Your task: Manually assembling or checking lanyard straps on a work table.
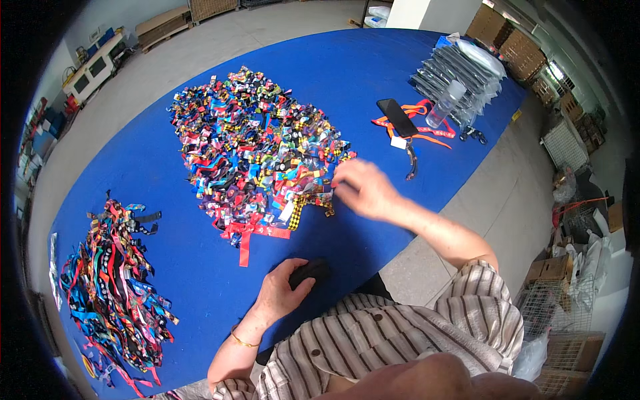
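My left hand (282, 293) is closed around a black rounded object (311, 272) close to the table's near edge; its exact kind does not show. My right hand (365, 191) is over the right edge of a big heap of small folded, colourful printed ribbon pieces (250, 143). Motion smears its bent fingers, so whether they hold anything is unclear. At the heap's near side lie a yellow-and-black checked strap (295, 212) and a red strap (245, 248). On the left, a second pile holds long multicoloured straps (117, 287).
The blue table (200, 287) has a rounded far edge. Towards the far right lie a black phone (397, 119), orange straps (433, 132), a clear bottle (446, 105) and stacked plastic-wrapped packs (460, 73). Wire cages (557, 303) and cartons stand on the floor to the right.
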`<action>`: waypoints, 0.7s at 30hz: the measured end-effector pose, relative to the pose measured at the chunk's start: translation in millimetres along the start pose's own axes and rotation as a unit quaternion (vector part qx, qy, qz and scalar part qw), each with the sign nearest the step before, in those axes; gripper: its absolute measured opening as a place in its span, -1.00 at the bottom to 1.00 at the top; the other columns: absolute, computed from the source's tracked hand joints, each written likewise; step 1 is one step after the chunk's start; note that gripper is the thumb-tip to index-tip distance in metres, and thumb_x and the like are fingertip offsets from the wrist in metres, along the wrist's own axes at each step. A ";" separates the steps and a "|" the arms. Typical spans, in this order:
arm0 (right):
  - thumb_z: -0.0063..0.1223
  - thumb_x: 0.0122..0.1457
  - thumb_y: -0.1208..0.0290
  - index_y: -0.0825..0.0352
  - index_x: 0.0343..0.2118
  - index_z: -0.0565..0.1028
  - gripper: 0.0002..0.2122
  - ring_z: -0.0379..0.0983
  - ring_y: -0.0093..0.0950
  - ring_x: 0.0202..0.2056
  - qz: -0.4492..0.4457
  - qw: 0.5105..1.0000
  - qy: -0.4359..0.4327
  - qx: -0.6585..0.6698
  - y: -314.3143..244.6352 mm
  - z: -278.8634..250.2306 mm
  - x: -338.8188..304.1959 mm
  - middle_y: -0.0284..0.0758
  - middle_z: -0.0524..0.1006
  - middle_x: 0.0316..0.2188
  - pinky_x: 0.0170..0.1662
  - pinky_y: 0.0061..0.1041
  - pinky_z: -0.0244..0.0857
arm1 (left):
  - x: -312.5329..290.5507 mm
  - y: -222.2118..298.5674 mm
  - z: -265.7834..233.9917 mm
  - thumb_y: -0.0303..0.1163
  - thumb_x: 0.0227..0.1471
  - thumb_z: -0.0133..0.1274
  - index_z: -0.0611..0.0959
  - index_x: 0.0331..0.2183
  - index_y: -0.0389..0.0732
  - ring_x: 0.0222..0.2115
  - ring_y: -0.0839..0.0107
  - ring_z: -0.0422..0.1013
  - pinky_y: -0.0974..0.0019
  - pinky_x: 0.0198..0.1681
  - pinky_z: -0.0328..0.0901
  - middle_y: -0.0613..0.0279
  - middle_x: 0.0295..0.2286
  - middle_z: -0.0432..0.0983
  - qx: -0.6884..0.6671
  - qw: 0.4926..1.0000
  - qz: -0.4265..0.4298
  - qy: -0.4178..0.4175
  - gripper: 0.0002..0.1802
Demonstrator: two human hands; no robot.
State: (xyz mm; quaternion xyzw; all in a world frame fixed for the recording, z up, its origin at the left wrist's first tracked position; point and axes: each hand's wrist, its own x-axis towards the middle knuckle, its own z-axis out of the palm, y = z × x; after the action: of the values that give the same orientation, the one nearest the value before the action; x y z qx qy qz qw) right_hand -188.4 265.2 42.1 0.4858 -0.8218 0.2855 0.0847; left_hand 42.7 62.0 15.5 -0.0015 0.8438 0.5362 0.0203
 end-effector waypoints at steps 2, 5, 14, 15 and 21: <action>0.16 0.02 0.42 0.34 -0.30 0.48 -0.81 0.45 -0.17 -0.16 0.076 0.993 0.078 -0.053 55.8 -14.4 4.5 -0.16 0.49 -0.26 -0.09 -0.24 0.33 | 3.7 2.8 0.1 -0.40 -0.07 0.24 0.54 -0.11 -0.30 -0.31 0.12 0.51 0.21 -0.24 0.40 -0.01 -0.32 0.54 0.046 0.997 0.055 0.027 -0.56; 0.18 0.01 0.32 0.34 -0.23 0.48 -0.71 0.43 -0.13 -0.13 0.199 0.957 0.143 -0.156 124.9 -34.7 3.1 -0.11 0.50 -0.23 -0.05 -0.20 0.31 | 8.9 8.5 -0.3 -0.41 -0.10 0.24 0.54 -0.12 -0.32 -0.35 0.03 0.45 0.14 -0.26 0.36 -0.02 -0.38 0.50 0.127 0.989 0.057 0.047 -0.54; 0.21 -0.02 -0.02 0.35 0.03 0.38 -0.36 0.35 -0.19 0.05 0.429 0.869 0.059 -0.241 212.5 -52.8 16.0 -0.10 0.43 -0.05 0.06 -0.10 0.20 | 15.7 -4.6 7.8 -0.41 -0.11 0.22 0.49 -0.05 -0.37 -0.20 -0.03 0.34 0.06 -0.11 0.26 -0.11 -0.21 0.42 0.237 0.961 0.110 0.087 -0.45; 0.20 -0.02 -0.06 0.37 0.03 0.39 -0.34 0.34 -0.18 0.06 0.452 0.858 0.031 -0.241 216.2 -52.6 18.8 -0.10 0.43 -0.05 0.07 -0.10 0.20 | 16.5 -3.9 6.2 -0.38 -0.14 0.24 0.49 -0.04 -0.36 -0.18 -0.02 0.34 0.05 -0.08 0.24 -0.10 -0.19 0.41 0.245 0.961 0.106 0.069 -0.42; 0.18 -0.06 -0.16 0.39 -0.01 0.46 -0.29 0.33 -0.18 0.06 0.467 0.849 0.027 -0.246 229.6 -59.4 29.7 -0.07 0.41 -0.05 0.08 -0.14 0.20 | 21.0 -5.0 1.1 -0.31 -0.23 0.29 0.48 -0.02 -0.33 -0.12 0.00 0.32 0.04 -0.03 0.20 -0.07 -0.14 0.39 0.262 0.955 0.140 0.011 -0.31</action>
State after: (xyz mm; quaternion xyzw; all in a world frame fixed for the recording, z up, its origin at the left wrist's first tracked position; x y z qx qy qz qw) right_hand -406.2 359.5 14.5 -0.0003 -0.9925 0.0927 0.0798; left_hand 21.8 61.3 9.7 0.1160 0.9465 0.2942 -0.0648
